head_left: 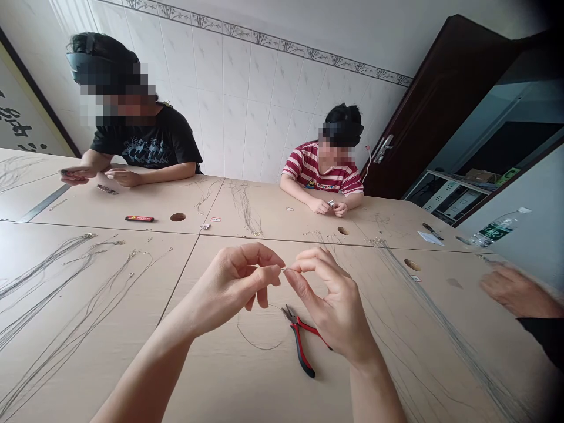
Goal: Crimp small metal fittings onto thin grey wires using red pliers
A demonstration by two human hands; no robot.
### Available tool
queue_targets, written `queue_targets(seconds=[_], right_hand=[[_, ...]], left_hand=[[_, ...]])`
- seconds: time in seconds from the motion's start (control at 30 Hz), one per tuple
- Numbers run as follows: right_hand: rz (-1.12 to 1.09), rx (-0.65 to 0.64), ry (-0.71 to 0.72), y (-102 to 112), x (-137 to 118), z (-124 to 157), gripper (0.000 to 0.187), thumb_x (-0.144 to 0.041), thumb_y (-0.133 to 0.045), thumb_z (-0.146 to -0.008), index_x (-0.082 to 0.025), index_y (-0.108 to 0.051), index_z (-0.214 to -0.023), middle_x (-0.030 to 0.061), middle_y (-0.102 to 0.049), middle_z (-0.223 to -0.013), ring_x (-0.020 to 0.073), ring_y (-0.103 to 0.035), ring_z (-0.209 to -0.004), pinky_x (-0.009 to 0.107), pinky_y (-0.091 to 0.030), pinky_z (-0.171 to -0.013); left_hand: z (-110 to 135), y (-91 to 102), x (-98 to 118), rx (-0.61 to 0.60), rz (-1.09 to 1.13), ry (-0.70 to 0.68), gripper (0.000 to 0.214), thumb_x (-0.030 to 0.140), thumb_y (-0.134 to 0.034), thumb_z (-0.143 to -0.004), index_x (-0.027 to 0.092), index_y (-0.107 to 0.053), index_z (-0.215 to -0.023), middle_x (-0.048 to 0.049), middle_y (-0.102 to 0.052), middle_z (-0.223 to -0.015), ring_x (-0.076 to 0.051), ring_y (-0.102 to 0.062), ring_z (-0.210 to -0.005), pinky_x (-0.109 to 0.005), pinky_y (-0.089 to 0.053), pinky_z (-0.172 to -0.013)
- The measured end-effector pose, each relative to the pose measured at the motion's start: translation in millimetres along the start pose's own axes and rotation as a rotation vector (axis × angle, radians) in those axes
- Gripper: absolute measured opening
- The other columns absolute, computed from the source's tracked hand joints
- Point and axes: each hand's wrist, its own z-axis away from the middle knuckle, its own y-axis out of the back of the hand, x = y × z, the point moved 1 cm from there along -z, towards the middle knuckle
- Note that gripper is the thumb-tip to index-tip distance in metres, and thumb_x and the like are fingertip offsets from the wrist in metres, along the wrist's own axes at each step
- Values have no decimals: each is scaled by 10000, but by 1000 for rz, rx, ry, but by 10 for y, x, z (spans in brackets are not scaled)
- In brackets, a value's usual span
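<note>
My left hand (240, 279) and my right hand (328, 294) meet over the table, thumb and index finger pinched on each. Between the fingertips is the end of a thin grey cord (259, 348), with a tiny light-coloured piece too small to make out. Below my hands the cord curves in a loose loop. Pliers with red and black handles (300, 346) lie on the table just under my right hand, their jaws slightly apart.
Bundles of thin cords lie left (57, 294) and right (440, 320) on the wooden table (211, 376). Two people sit opposite; another person's hand (520, 291) is at the right. A red-and-black box cutter (140, 218), cable holes (178, 217) and a water bottle (497, 229) are farther back.
</note>
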Motion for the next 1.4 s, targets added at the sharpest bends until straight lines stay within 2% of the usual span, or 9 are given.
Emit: queue_targets(seconds=[0.23,0.67,1.03,1.4], right_hand=[[8,-16,-4,7,-6,6,129,-168,-566,-948,-217,-579,-829,-16,-581,-825,135,-558,-817,310,-424,-817],[17,-31,-1,16,-17,-2,139,-156,-556,-950,-216,-569,-826,-8,-579,-825,143,-561,-811,331,-420,-833],[50,-72,2,5,-19,20,158,-136,-539,-957,-217,-549,-821,-17,-591,-814,141,-533,-791,332,-401,-824],[-32,5,-13,-22,5,8,93,-194,-598,-933,-231,-612,-849,-15,-626,-839,147,-600,-818,355,-447,-871]], left_hand=[[-11,-6,-25,5,31,-19,109,224,-611,-892,155,-645,-815,27,-618,-675,-82,-629,-579,-146,-481,-476],[-8,-12,9,19,20,5,128,206,-596,-894,141,-633,-790,26,-623,-625,-70,-612,-551,-139,-472,-479],[-9,-13,-9,-20,10,27,183,272,-592,-912,137,-623,-794,8,-631,-594,-89,-596,-552,-174,-478,-499],[1,1,-1,-10,51,1,181,273,-593,-920,136,-622,-805,17,-626,-607,-75,-584,-535,-166,-482,-498]])
